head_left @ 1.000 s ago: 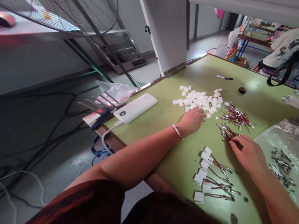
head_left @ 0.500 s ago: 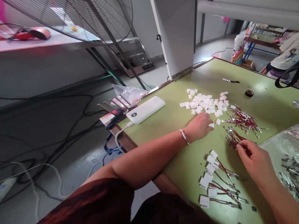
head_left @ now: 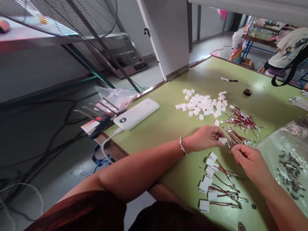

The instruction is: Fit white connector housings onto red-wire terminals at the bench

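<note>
My left hand (head_left: pixel 206 137) pinches a small white plastic connector (head_left: pixel 222 140) just above the green table (head_left: pixel 168 128). Close beside it, my right hand (head_left: pixel 245 157) has its fingers closed on the end of a red wire with a metal terminal (head_left: pixel 232 148). Behind my hands lie a heap of white connectors (head_left: pixel 202 104) and a pile of red wires (head_left: pixel 240 120). Several finished pieces, white connectors with red wires attached (head_left: pixel 216 183), lie in front of my hands.
A white power bank (head_left: pixel 136 113) with a cable sits at the table's left edge. A clear plastic bag of metal parts (head_left: pixel 286 157) lies on the right, a tape roll (head_left: pixel 247 92) farther back. Another person (head_left: pixel 286 48) sits at the far right. Cables cover the floor on the left.
My left hand left the white heap carrying a connector and drew back toward my right hand. My right hand lifted a red wire from the pile toward the connector.
</note>
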The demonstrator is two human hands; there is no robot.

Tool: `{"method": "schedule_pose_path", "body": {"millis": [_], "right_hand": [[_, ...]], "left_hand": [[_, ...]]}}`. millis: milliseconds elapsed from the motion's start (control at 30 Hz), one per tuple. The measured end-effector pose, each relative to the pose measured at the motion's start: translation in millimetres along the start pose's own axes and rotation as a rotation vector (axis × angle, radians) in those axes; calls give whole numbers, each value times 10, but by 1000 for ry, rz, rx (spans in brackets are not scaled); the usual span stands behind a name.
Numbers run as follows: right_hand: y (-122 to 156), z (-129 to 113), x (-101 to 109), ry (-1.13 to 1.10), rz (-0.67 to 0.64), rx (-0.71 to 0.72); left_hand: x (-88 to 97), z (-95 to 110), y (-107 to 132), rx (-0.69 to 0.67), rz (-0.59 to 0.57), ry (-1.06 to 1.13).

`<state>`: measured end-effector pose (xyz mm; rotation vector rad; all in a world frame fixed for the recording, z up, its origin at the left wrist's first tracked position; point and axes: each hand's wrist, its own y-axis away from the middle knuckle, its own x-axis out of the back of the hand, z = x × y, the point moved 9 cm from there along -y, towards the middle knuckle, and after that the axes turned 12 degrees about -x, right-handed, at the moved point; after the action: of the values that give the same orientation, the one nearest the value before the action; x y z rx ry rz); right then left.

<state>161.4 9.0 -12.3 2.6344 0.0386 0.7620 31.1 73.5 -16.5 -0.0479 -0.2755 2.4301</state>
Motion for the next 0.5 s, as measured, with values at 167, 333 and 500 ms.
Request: {"method": "schedule_pose_path", "body": {"millis": [167, 333, 500], "right_hand": [[-3, 75, -111, -84, -136, -137], [4, 90, -163, -37, -203, -168], [20, -32, -171, 18, -129, -6]], "left_hand": [[-19, 86, -5, -56, -42, 19], [-97, 206, 11, -108, -199, -141], [-217, 9, 72, 22, -209, -54]]}}
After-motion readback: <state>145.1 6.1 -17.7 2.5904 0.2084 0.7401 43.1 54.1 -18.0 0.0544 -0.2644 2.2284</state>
